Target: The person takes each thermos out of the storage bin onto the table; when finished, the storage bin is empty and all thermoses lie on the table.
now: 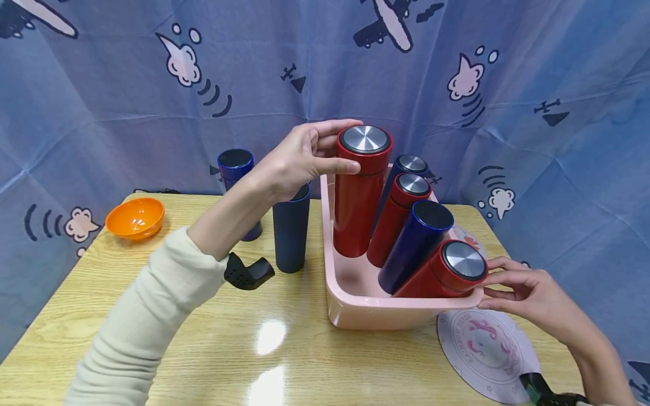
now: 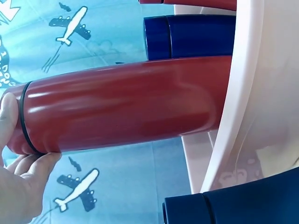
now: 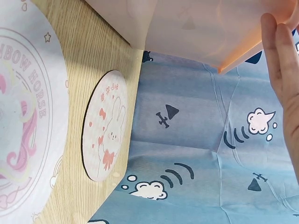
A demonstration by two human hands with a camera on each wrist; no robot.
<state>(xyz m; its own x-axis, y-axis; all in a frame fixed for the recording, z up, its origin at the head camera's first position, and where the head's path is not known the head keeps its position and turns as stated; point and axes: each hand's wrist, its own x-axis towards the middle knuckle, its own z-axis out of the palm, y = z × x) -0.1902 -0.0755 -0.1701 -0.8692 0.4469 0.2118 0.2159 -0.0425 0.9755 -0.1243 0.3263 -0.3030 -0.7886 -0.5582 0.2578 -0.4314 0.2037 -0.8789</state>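
A tall red flask [image 1: 358, 208] with a steel lid stands upright at the back left of a pink bin [image 1: 355, 310]. My left hand [image 1: 350, 144] grips its cap from the left, thumb in front and fingers behind. In the left wrist view the fingers [image 2: 23, 186] wrap the same red flask [image 2: 126, 109]. My right hand [image 1: 495, 285] rests with straight fingers against the bin's front right corner, beside the lid of a leaning red flask [image 1: 447, 273]. The right wrist view shows those fingers [image 3: 280, 60] along the bin's edge [image 3: 196, 28].
Leaning in the bin are another red flask [image 1: 396, 225] and two navy flasks [image 1: 413, 245] [image 1: 408, 165]. Two lidless navy flasks [image 1: 291, 231] [image 1: 236, 169] stand left of the bin. An orange bowl [image 1: 135, 217] sits far left. Round printed coasters [image 1: 487, 349] [image 3: 106, 126] lie at right.
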